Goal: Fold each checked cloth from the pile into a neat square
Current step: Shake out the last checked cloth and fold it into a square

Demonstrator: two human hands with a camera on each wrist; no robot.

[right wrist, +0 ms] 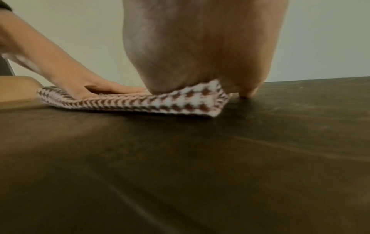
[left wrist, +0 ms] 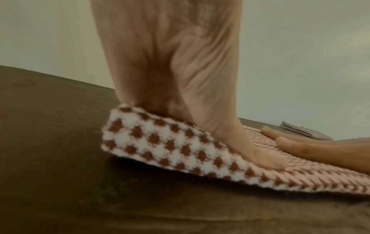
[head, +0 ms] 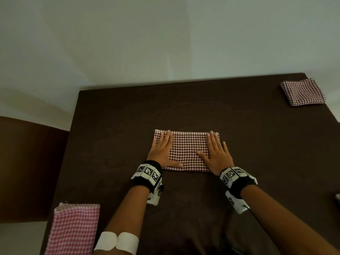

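A red-and-white checked cloth (head: 187, 150) lies folded into a long rectangle in the middle of the dark brown table (head: 117, 126). My left hand (head: 162, 150) lies flat on its left end with straight fingers. My right hand (head: 217, 152) presses flat on its right end, its outer fingers over the cloth's edge on the table. The left wrist view shows the cloth's near corner (left wrist: 160, 142) under my palm (left wrist: 170, 63). The right wrist view shows the cloth's right corner (right wrist: 192, 101) under the heel of my hand (right wrist: 200, 47).
A pile of pink checked cloth (head: 73, 229) hangs at the table's near left corner. A folded checked square (head: 302, 92) sits at the far right corner. Bare dark tabletop surrounds the cloth. A pale wall (head: 165, 34) rises behind the table.
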